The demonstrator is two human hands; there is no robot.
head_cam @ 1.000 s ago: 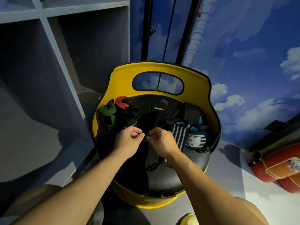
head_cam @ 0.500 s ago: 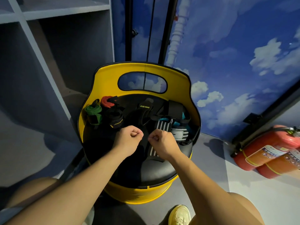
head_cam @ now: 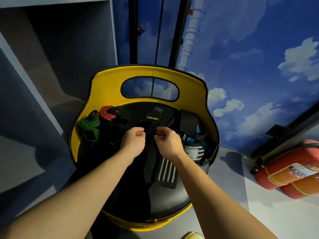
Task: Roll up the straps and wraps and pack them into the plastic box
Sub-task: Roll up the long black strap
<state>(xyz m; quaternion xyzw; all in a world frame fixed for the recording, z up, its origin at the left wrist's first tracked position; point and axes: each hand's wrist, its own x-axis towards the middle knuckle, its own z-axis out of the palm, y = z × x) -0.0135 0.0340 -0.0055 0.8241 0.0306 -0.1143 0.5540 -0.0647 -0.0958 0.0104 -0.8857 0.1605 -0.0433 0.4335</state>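
Your two hands met over the middle of a yellow-backed chair [head_cam: 107, 87], whose black seat carried the gear. You had one green rolled strap [head_cam: 89, 125] at the seat's left edge, one red roll [head_cam: 106, 113] just behind it near the backrest, and a dark roll [head_cam: 114, 128] beside those two, too dim to read clearly. One black wrap marked XUEYING [head_cam: 152, 118] lay at the back centre. One black wrap with white stripes [head_cam: 166, 169] ran from between your hands toward the seat's front edge. At the right edge sat one wide black strap [head_cam: 188, 121], touches of teal [head_cam: 189, 140] under it, and one grey-and-white striped band [head_cam: 193, 151].

Your left hand [head_cam: 133, 144] had its fingers curled in toward the palm, thumb against the forefinger, over dark fabric; whether it pinched that fabric could not be told. Your right hand [head_cam: 168, 144] was likewise curled, fingertips drawn together at the top end of the striped wrap, appearing to pinch its dark edge. The two hands were close together but apart, a narrow strip of black cloth between them.

The striped wrap lay flat and unrolled, four pale bars showing on its lower part. Two red fire extinguishers [head_cam: 290, 171] lay on the floor at right, below a wall painted with clouds [head_cam: 259, 66].
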